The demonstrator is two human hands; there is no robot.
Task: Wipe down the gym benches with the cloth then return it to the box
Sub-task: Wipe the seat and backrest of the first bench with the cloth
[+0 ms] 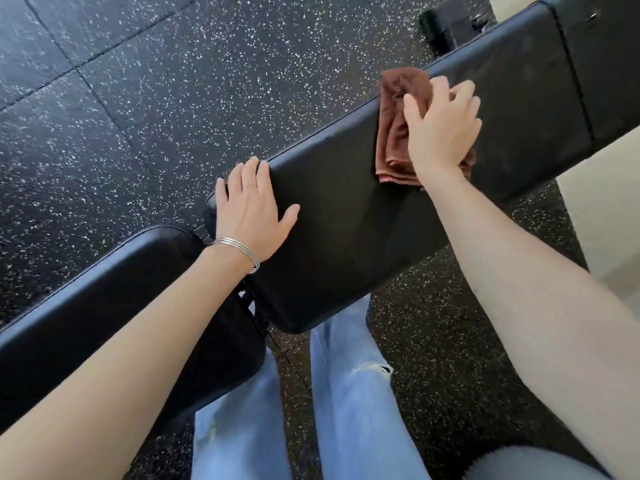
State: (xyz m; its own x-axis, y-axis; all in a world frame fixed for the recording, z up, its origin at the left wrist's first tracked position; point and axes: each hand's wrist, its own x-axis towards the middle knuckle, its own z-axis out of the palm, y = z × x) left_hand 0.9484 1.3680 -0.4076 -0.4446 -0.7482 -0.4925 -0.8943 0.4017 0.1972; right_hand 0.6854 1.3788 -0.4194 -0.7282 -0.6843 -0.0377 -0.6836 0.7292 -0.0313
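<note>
A long black padded bench (346,216) runs diagonally from lower centre to upper right. A folded brown cloth (394,133) lies flat on its pad, partly over the far edge. My right hand (441,129) presses down on the cloth, fingers spread over its right side. My left hand (251,209), bracelets at the wrist, rests flat and open on the near left corner of the same pad. A second black pad (114,306) lies at lower left, under my left forearm. No box is in view.
Black rubber floor tiles with white flecks (156,98) spread to the left and beyond the bench. A pale wall or panel (602,209) stands at the right. A black frame part (446,29) sits at top right. My jeans-clad legs (346,393) stand beside the bench.
</note>
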